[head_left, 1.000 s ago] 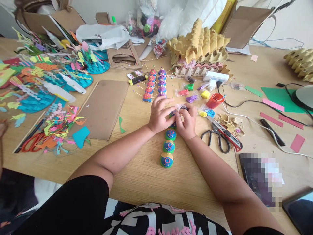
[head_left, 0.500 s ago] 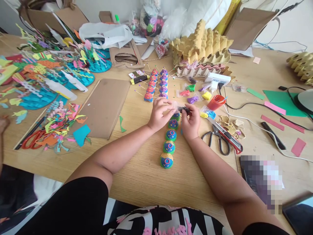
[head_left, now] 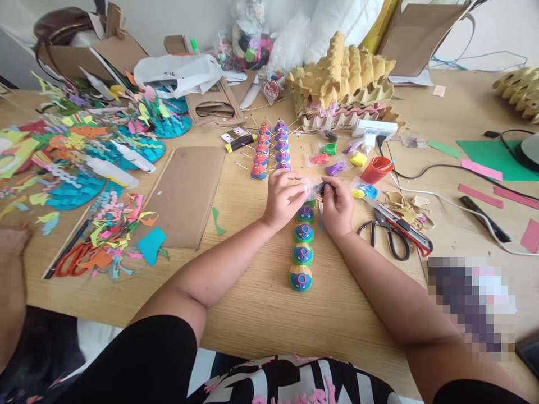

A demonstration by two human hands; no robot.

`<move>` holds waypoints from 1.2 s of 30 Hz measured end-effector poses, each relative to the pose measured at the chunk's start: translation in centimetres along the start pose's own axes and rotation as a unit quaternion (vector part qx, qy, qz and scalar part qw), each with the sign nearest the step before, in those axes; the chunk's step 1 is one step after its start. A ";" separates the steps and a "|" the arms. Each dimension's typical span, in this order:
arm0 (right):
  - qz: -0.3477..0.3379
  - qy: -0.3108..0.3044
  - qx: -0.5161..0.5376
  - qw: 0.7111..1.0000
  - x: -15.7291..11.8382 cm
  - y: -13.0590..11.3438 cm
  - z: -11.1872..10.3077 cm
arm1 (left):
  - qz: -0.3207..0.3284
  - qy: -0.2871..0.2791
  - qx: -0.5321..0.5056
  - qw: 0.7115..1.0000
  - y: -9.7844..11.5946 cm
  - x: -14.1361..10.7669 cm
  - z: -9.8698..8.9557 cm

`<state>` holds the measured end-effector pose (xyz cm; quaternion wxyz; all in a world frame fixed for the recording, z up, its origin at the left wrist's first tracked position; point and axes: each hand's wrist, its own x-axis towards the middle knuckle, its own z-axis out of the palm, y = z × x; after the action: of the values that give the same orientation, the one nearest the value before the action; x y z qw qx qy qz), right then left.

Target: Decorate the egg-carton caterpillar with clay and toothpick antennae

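Note:
Above the far end of a row of small blue-and-green domed figures (head_left: 302, 254), a little clear plastic bag (head_left: 310, 189) with a black lump, perhaps modelling clay, is stretched between my hands. My left hand (head_left: 284, 199) pinches the bag's clear end with its fingertips. At the other end, my right hand (head_left: 339, 206) has thumb and fingers closed on the bag around the black lump (head_left: 322, 188). My hands partly hide the farthest domed figures. Each visible figure carries an orange-red ring on top. Beyond stand a red caterpillar-like row (head_left: 259, 152) and a purple one (head_left: 282, 147), with pins sticking out.
Scissors (head_left: 389, 238) and a red box cutter (head_left: 410, 230) lie right of my right forearm. An orange cup (head_left: 376, 170) and bagged clay sit behind them. Left are a cardboard sheet (head_left: 185, 196), paper scraps and glue bottles. Another person's arm (head_left: 12, 286) shows far left.
The view has shifted slightly, so things on the table appear moved. Both hands keep hold of the bag, and slightly more of its clear part shows between them.

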<state>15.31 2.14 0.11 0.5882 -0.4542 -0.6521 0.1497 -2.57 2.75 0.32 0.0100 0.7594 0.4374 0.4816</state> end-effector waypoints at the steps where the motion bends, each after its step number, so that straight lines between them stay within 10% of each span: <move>1: 0.007 -0.002 0.007 1.000 -0.1 0.1 0.1 | -0.006 0.005 0.006 1.000 -0.1 0.0 0.1; 36: 0.232 -0.043 0.244 0.941 -1.4 0.0 0.1 | 0.016 -0.031 -0.025 0.999 -0.4 -0.4 0.7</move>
<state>15.03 1.07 -0.81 0.6015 -0.4281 -0.4970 0.4560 -2.38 3.01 -0.52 0.0345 0.7802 0.4126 0.4689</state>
